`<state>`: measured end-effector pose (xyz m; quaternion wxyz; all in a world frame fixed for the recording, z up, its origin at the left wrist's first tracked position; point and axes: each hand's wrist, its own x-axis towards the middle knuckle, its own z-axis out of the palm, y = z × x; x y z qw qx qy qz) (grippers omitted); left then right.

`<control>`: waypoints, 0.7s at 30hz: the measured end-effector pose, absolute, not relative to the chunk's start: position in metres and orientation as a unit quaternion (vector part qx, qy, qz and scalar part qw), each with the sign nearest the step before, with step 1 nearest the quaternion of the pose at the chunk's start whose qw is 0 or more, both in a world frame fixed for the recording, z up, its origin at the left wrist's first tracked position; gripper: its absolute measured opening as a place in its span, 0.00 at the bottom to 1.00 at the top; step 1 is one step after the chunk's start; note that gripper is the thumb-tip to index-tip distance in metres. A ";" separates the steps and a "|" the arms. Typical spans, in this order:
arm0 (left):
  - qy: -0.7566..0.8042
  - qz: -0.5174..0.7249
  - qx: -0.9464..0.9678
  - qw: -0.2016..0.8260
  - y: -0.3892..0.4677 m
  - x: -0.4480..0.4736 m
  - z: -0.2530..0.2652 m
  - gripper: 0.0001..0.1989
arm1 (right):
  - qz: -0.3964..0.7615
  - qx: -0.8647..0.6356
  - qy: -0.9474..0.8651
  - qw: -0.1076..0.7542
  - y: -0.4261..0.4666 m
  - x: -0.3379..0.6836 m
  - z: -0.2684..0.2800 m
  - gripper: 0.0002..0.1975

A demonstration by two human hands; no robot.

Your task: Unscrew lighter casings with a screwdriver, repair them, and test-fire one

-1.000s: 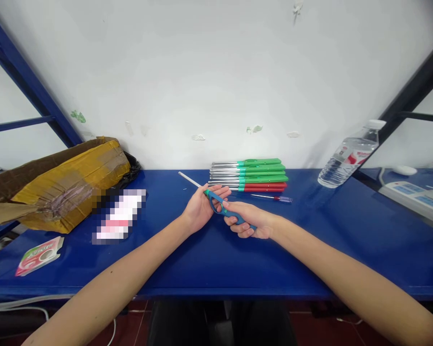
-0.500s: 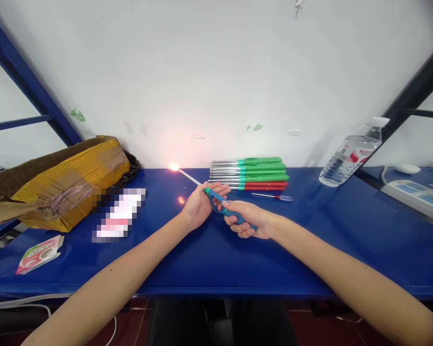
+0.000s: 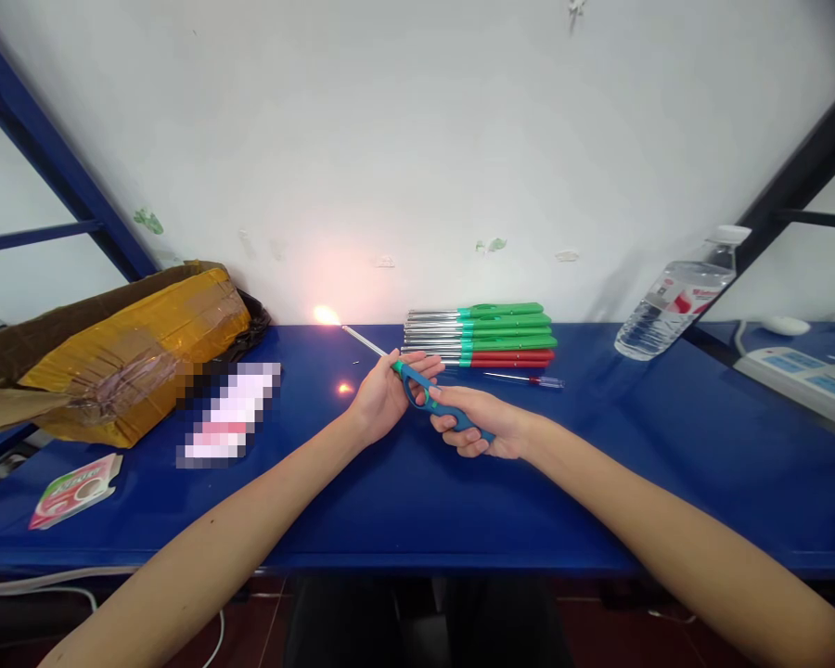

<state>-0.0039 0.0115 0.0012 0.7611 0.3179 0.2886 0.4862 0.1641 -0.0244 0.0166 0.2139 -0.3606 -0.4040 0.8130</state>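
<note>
A blue stick lighter (image 3: pixel 416 377) with a green collar slants up to the left between my hands, and a flame (image 3: pixel 326 315) burns off the tip of its metal rod. Its handle sits in my right hand (image 3: pixel 477 422), fingers wrapped round and thumb on top near the trigger. My left hand (image 3: pixel 382 399) is palm up under the lighter's front, thumb against the collar and fingers stretched beneath, cradling it. Just behind lies a row of stick lighters, several green (image 3: pixel 511 325) and some red (image 3: pixel 513 359), rods pointing left.
A screwdriver (image 3: pixel 546 381) lies in front of the row. A water bottle (image 3: pixel 674 297) and a white scale-like device (image 3: pixel 807 380) stand to the right. On the left are an open taped carton (image 3: pixel 139 362), a blurred-out sheet (image 3: pixel 226 413) and a pink-green card (image 3: pixel 76 492) on the blue table (image 3: pixel 459 520).
The flame has grown longer and stretches farther left and slightly up. The lighter's tip has shifted slightly left; both hands keep the same hold.
</note>
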 end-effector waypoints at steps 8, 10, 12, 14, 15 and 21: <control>0.302 0.488 0.316 0.756 0.011 -0.002 0.002 0.19 | 0.812 -0.362 -0.405 0.212 -0.024 0.165 0.015 0.09; 0.318 0.487 0.309 0.752 0.010 -0.001 0.003 0.18 | 0.810 -0.364 -0.406 0.213 -0.024 0.165 0.014 0.09; 0.332 0.488 0.306 0.747 0.008 0.000 0.005 0.19 | 0.810 -0.366 -0.406 0.212 -0.024 0.165 0.014 0.09; 0.338 0.489 0.305 0.744 0.007 0.001 0.006 0.19 | 0.811 -0.364 -0.405 0.212 -0.025 0.165 0.014 0.09; 0.339 0.488 0.306 0.744 0.007 0.001 0.007 0.19 | 0.812 -0.363 -0.405 0.212 -0.025 0.165 0.015 0.09; 0.330 0.484 0.318 0.745 0.009 0.001 0.006 0.19 | 0.813 -0.367 -0.396 0.217 -0.028 0.163 0.016 0.10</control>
